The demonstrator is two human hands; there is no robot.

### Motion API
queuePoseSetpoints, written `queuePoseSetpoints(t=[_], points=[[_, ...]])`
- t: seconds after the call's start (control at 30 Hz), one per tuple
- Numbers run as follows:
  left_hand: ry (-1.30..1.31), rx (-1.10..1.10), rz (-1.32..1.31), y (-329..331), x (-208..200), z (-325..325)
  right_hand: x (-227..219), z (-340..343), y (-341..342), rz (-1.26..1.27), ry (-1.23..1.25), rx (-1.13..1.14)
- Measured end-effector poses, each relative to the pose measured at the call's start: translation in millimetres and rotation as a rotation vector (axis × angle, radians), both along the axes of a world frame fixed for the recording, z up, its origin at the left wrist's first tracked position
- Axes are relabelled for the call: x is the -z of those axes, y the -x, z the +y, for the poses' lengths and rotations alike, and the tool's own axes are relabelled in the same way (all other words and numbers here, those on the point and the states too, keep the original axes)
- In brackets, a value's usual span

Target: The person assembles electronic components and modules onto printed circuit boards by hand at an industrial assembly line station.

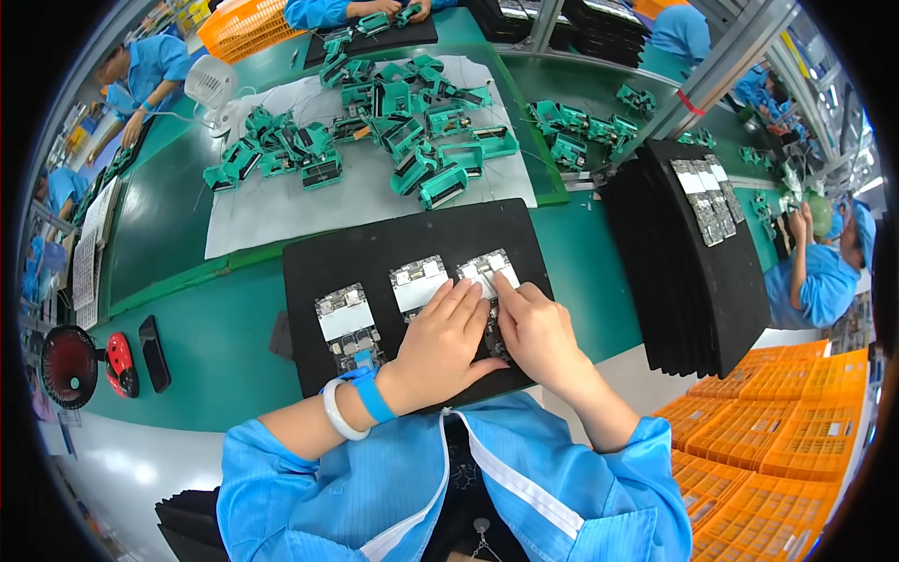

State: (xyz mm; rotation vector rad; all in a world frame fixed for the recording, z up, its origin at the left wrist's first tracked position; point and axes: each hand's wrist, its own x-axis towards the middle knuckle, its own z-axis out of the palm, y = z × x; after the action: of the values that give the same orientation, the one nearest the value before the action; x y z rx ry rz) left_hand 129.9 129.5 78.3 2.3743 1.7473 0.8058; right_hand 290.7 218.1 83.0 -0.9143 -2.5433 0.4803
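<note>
Three circuit boards with white patches lie in a row on a black foam pad [304, 267]: a left board [345, 318], a middle board [418, 281] and a right board [476, 267]. Flat and with outstretched fingers, my left hand [445, 339] covers the lower part of the middle board, its fingertips at the right board's white patch. My right hand [541, 328] is on the right board, index finger stretched onto the white patch, the other fingers partly bent. Neither hand visibly grips anything. The lower part of the right board is mostly hidden.
Green plastic fixtures [398, 131] are heaped on a white sheet [281, 220] beyond the pad. At right stands a stack of black foam pads [655, 272] topped with boards; orange crates [777, 421] are below. A black fan [68, 367] and phone [154, 354] lie left. Co-workers sit around.
</note>
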Motion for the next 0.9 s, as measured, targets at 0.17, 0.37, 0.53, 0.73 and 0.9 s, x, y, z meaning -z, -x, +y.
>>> queuePoseSetpoints(t=[0.17,0.37,0.53,0.73,0.9], points=[[0.008,-0.006,0.016,-0.9,0.9,0.0,-0.4,-0.7,-0.2,-0.009,0.000,-0.026],[0.009,0.014,0.041,0.3,3.1,1.2,7.3,5.4,-2.6,0.107,0.007,-0.052],[0.022,0.018,0.043,0.8,3.6,0.9,1.0,1.9,-0.8,0.029,-0.023,-0.048],[0.017,0.018,0.051,-1.0,4.3,1.2,6.5,5.2,-3.3,0.041,-0.021,-0.051],[0.005,0.003,0.057,-2.0,3.5,2.5,11.0,5.5,-5.1,0.096,0.010,-0.071]])
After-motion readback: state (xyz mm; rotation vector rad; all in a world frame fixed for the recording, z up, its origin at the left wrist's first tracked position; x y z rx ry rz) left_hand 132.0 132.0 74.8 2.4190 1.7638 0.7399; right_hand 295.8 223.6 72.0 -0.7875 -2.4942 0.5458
